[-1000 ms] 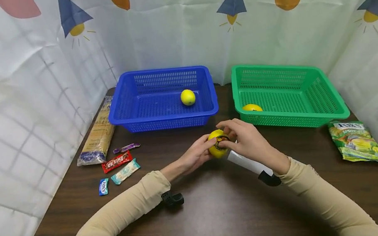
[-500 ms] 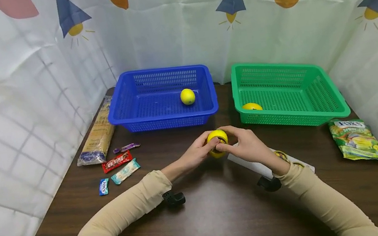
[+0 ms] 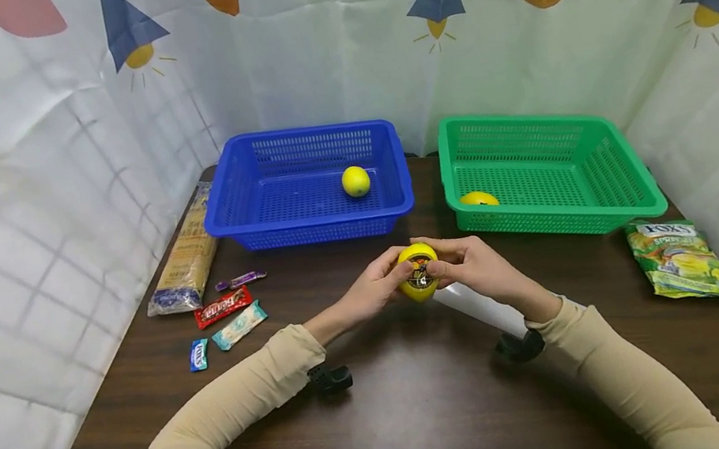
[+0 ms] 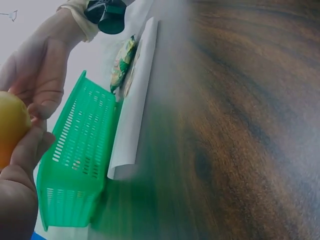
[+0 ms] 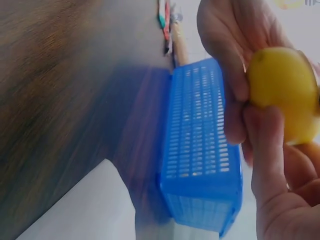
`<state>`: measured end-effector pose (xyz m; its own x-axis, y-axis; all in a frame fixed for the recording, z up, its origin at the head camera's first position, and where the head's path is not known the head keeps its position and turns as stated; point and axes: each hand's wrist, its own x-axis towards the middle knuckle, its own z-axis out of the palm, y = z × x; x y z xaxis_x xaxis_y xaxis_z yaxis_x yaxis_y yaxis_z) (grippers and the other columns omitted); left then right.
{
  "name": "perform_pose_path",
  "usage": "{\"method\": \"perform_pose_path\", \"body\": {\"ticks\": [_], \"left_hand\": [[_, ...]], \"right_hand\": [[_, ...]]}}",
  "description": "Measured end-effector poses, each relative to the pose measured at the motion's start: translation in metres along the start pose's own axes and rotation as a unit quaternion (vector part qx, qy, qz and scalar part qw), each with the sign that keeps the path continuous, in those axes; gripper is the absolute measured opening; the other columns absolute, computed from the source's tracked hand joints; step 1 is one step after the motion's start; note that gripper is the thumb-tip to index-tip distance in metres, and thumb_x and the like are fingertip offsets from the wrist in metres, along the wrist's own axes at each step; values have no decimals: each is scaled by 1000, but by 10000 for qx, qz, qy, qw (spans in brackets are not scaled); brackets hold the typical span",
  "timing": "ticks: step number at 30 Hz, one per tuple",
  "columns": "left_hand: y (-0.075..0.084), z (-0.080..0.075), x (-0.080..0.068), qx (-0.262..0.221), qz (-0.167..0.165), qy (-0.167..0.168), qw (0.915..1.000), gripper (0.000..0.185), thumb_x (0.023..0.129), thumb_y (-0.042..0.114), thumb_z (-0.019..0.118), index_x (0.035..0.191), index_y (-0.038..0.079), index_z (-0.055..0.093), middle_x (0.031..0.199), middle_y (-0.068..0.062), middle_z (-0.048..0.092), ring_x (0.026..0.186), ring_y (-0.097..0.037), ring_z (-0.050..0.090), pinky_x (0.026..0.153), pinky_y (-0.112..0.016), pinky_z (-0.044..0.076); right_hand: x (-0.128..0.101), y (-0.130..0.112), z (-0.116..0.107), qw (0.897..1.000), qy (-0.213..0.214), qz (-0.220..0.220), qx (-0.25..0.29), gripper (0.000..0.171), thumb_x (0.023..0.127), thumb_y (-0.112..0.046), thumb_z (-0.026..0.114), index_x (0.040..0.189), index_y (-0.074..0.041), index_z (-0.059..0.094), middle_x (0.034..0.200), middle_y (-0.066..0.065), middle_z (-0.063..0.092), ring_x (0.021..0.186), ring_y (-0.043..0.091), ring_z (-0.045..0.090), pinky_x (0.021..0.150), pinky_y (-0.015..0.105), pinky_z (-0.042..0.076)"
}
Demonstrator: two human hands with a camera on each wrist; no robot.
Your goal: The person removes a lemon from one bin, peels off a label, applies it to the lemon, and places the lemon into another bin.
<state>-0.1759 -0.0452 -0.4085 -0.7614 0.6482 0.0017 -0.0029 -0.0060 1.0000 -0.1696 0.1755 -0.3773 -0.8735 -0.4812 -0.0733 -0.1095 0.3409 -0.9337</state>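
Observation:
Both hands hold a yellow lemon (image 3: 416, 253) above the middle of the table. On its near side is a round black sticker (image 3: 421, 275) with a coloured print. My left hand (image 3: 374, 286) grips the fruit from the left, with its thumb at the sticker's edge. From the right, my right hand (image 3: 483, 271) grips it too, its thumb at the opposite edge. Below the right hand and forearm lies a white sheet (image 3: 478, 304), partly hidden; the left wrist view shows its end curling. The right wrist view shows fingers around the lemon (image 5: 280, 85).
A blue basket (image 3: 318, 233) at the back holds one lemon (image 3: 356, 182). The green basket (image 3: 546, 219) holds another lemon (image 3: 478, 199). Several wrapped snacks, including a red bar (image 3: 223, 307), and a long package (image 3: 185, 259) lie left. A Fox's bag (image 3: 682, 260) lies right.
The lemon has turned so that its sticker faces the head camera. The right hand's fingers have settled around it, and both thumbs now press at the sticker's sides.

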Motion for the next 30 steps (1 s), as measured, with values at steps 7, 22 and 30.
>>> {"method": "perform_pose_path", "body": {"ticks": [7,22,30], "left_hand": [[-3,-1,-3,-377,-150,-218,9989,90,83,67,52,142,0,38,129,-21,51,102,-13,62,98,-44,57],[-3,-5,-5,613,-278,-796,9945,51,97,23,64,141,12,40,120,-11,55,102,-16,58,86,-27,54],[-5,-6,-5,1090,-223,-768,9908,55,96,21,65,142,14,36,125,-12,54,105,-17,56,88,-26,53]], "right_hand": [[-1,9,-2,9997,-212,-5,109,57,98,-30,63,148,-10,47,134,18,64,98,17,69,80,31,62],[5,-5,10,9945,16,94,-1043,58,93,-42,67,141,-12,56,123,12,69,90,17,69,76,31,62],[8,-6,14,9970,103,388,-657,49,92,-37,70,135,-12,63,121,16,71,87,17,68,79,47,63]]}}
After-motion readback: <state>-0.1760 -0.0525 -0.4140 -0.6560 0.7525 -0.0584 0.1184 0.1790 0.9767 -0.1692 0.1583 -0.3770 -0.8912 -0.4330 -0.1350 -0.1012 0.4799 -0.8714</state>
